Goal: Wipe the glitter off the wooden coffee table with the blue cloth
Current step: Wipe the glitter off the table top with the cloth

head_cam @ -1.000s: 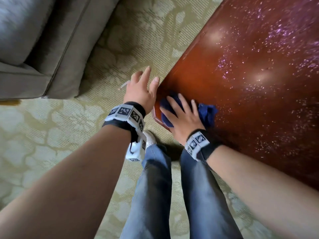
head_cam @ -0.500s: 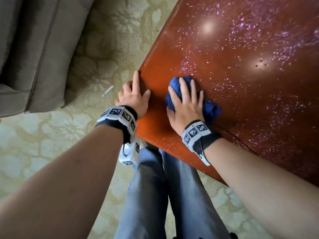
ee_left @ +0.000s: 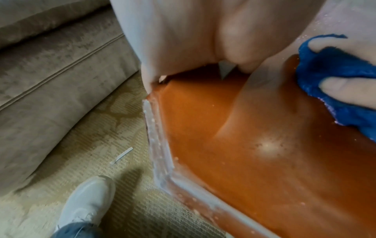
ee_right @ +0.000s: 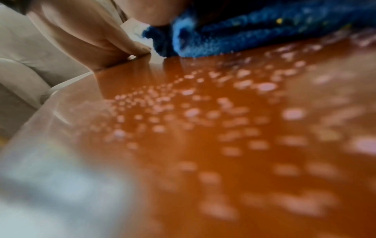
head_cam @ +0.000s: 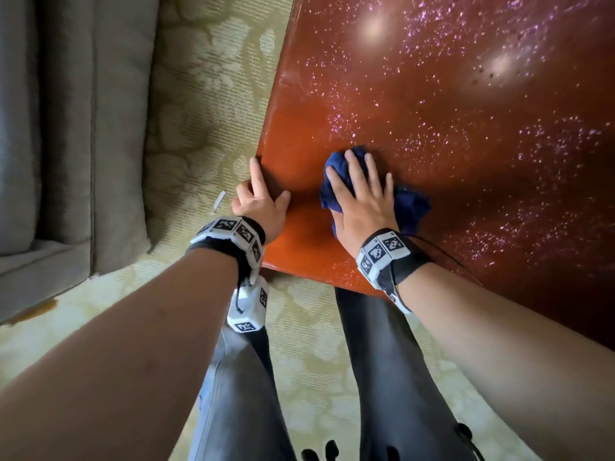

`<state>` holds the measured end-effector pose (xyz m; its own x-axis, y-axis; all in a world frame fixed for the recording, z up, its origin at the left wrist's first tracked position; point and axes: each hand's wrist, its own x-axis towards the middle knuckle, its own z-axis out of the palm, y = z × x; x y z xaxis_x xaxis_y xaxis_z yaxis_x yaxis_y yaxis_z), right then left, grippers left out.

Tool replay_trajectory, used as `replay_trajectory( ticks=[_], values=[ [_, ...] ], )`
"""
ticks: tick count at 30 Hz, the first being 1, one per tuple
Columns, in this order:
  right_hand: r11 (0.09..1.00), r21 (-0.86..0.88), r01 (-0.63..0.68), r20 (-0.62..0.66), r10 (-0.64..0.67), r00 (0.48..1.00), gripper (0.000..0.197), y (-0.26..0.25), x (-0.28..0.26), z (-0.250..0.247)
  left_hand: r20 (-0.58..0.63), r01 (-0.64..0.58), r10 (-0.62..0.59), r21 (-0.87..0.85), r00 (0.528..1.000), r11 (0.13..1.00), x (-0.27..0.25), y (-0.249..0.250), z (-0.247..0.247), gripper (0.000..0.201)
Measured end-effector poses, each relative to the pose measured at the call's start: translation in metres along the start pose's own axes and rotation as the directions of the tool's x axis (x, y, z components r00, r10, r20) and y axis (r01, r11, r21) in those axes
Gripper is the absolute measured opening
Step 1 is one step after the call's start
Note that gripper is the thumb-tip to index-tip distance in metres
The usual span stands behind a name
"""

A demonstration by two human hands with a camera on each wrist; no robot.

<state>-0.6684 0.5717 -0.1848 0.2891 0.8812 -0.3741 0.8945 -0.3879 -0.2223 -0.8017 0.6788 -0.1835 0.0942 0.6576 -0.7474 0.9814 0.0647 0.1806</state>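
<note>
The glossy reddish wooden coffee table (head_cam: 466,201) fills the right of the head view, speckled with pink glitter (head_cam: 549,144) over its far and right parts. A bunched blue cloth (head_cam: 411,207) lies near the table's near left corner. My right hand (head_cam: 361,197) presses flat on the blue cloth (ee_left: 325,77) with its fingers spread. My left hand (head_cam: 263,197) rests on the table's left edge, index finger stretched along the rim. The right wrist view shows the cloth (ee_right: 254,32) and blurred glitter (ee_right: 223,112) close up.
A grey sofa (head_cam: 73,134) stands left of the table across a strip of patterned beige carpet (head_cam: 206,94). A small white scrap (head_cam: 218,201) lies on the carpet by the table edge. My legs in jeans (head_cam: 382,377) and a white shoe (ee_left: 85,202) stand at the table's near corner.
My right hand has pushed the cloth from the near corner further onto the table. My left hand has come down from beside the corner to rest on the table's left edge.
</note>
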Motion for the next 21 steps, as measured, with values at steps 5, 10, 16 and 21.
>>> replay_trajectory(
  ticks=[5,10,16,21],
  values=[
    [0.965,0.095,-0.244,-0.093,0.252,0.963,0.064,-0.034,0.001,0.011,0.242,-0.207,0.190,0.043,0.951,0.977,0.018,-0.023,-0.030,0.081],
    [0.869,0.201,-0.452,-0.113,0.479,0.871,0.070,-0.087,0.001,0.030,0.282,-0.383,0.369,-0.005,0.886,0.924,0.038,-0.039,-0.052,0.075],
    [0.850,0.246,-0.466,-0.089,0.499,0.862,0.075,-0.143,-0.009,0.045,0.267,-0.385,0.407,-0.132,0.874,0.913,0.040,-0.035,-0.056,0.060],
    [0.894,0.255,-0.368,-0.080,0.399,0.913,0.080,-0.157,-0.021,0.051,0.323,-0.324,0.415,-0.300,0.851,0.897,0.061,-0.051,-0.043,0.091]
  ],
)
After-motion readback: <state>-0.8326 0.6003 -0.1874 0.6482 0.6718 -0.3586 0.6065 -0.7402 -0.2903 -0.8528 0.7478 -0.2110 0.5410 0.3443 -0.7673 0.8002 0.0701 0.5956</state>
